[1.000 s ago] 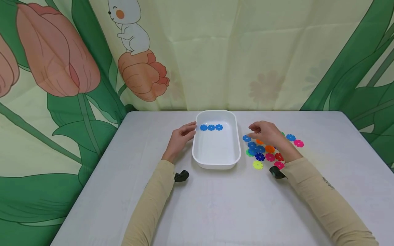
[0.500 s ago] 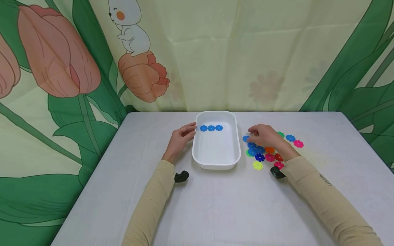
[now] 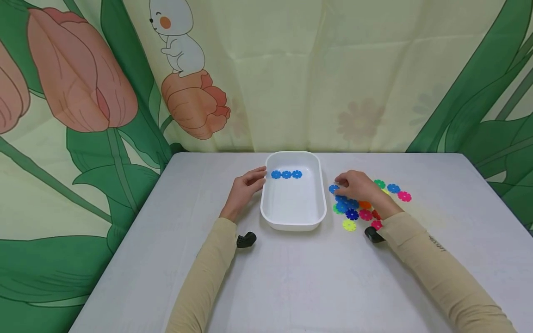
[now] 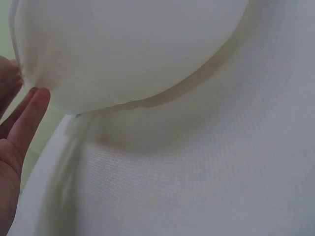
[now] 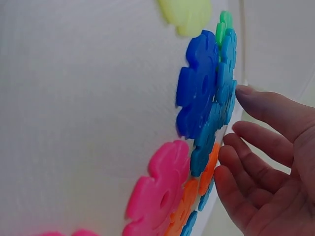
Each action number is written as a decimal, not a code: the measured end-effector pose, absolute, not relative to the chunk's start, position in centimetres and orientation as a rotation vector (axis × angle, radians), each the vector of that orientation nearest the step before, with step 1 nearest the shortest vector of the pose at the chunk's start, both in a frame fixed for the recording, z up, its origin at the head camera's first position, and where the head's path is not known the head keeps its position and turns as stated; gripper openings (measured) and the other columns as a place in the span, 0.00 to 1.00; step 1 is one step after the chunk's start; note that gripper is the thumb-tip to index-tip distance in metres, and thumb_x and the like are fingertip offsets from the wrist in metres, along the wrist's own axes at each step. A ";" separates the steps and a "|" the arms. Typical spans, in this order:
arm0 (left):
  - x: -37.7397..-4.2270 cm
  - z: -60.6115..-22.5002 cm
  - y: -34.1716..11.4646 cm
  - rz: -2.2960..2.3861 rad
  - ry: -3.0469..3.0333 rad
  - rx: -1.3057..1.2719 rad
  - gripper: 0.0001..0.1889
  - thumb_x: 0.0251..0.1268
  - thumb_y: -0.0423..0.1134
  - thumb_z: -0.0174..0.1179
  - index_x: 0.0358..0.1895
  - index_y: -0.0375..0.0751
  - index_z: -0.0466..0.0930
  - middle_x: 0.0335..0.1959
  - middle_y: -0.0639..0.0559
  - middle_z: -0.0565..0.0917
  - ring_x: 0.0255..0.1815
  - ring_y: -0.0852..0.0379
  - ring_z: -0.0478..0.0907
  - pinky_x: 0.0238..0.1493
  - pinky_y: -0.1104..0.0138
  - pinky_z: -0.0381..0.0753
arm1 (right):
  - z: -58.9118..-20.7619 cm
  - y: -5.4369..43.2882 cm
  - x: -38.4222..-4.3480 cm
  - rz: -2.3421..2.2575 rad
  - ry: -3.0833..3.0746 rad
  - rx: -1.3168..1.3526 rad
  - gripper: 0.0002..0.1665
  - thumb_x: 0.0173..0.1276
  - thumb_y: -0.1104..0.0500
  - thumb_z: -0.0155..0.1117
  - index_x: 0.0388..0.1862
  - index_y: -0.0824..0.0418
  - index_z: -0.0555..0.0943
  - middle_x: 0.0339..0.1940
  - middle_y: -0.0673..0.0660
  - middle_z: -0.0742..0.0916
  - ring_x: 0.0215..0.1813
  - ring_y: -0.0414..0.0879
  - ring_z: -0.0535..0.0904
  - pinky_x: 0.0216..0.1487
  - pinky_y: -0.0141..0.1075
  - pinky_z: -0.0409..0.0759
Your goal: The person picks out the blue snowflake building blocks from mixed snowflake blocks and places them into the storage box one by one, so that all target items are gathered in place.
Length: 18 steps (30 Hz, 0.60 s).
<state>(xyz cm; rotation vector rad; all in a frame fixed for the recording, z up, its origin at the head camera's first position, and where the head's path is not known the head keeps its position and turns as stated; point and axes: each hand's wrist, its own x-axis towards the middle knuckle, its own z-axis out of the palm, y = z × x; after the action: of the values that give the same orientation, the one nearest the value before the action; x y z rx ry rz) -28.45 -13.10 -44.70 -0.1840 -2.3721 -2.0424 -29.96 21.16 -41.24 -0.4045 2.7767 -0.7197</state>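
Note:
My left hand [image 3: 244,188] rests its fingertips against the left wall of a white tray [image 3: 293,224]; in the left wrist view the fingers [image 4: 33,110] lie on its outer side. Three blue flower-shaped plastic discs [image 3: 286,174] lie in a row inside the tray, towards its far end. Right of the tray, my right hand [image 3: 359,187] is low over a loose spread of such discs, with a blue disc [image 3: 333,188] just by its fingertips. Seen from the right wrist, the thumb [image 5: 268,107] is right by light blue discs [image 5: 227,73], the other fingers loosely bent, nothing visible between them.
Around the right hand lie discs in several colours, among them a dark blue disc [image 3: 351,214], a yellow disc [image 3: 349,225] and a pink disc [image 3: 404,196]. A white cloth covers the table [image 3: 287,277]. A printed curtain [image 3: 354,69] hangs behind it.
My right hand has lowered slightly towards the discs, its thumb and fingers drawing a little closer together. My left hand stays at the tray, and the row of three discs is unchanged.

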 end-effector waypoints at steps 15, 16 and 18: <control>-28.2 -44.3 -13.1 -2.032 -2.397 -0.166 0.18 0.68 0.39 0.62 0.58 0.36 0.80 0.63 0.62 0.76 0.64 0.59 0.73 0.55 0.69 0.80 | -41.9 20.9 -30.2 -0.722 2.798 -0.430 0.24 0.66 0.60 0.68 0.56 0.72 0.78 0.48 0.67 0.83 0.51 0.60 0.77 0.56 0.52 0.80; -28.2 -44.3 -13.1 -2.030 -2.400 -0.163 0.18 0.68 0.39 0.62 0.58 0.36 0.80 0.63 0.62 0.76 0.64 0.60 0.73 0.55 0.69 0.80 | -41.9 20.9 -30.2 -0.722 2.798 -0.429 0.23 0.66 0.60 0.68 0.56 0.72 0.78 0.48 0.67 0.83 0.51 0.60 0.77 0.56 0.52 0.80; -28.2 -44.3 -13.1 -2.031 -2.401 -0.163 0.18 0.68 0.39 0.62 0.58 0.36 0.80 0.63 0.63 0.76 0.64 0.60 0.73 0.55 0.69 0.80 | -41.8 20.8 -30.3 -0.726 2.795 -0.429 0.23 0.66 0.61 0.68 0.56 0.72 0.78 0.48 0.67 0.83 0.50 0.60 0.77 0.56 0.52 0.80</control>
<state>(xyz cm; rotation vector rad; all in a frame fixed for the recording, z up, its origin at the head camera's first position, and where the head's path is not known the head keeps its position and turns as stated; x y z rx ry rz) -28.22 -13.06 -44.26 -0.1628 -2.4007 -2.0314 -30.27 20.84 -41.84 -0.4290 2.7955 -0.7264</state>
